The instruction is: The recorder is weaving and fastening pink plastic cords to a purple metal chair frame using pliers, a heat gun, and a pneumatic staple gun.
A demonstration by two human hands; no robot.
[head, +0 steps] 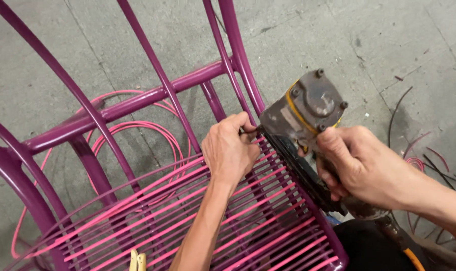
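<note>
A purple metal chair frame (137,100) fills the left and middle of the head view. Pink cords (268,216) are strung in rows across its seat. My left hand (230,148) rests on the strung cords beside a purple upright bar, fingers pinched on a cord end at the frame edge. My right hand (363,168) grips the handle of a worn grey and yellow pneumatic staple gun (308,113). The gun's black nose and magazine lie against the seat rail right next to my left fingers.
A loose coil of pink cord (137,130) lies on the grey concrete floor (378,45) under the frame. Dark and pink cord scraps (423,155) are scattered at the right. An orange hose (411,258) leaves the gun's base. Yellow tool handles (137,261) show at the bottom.
</note>
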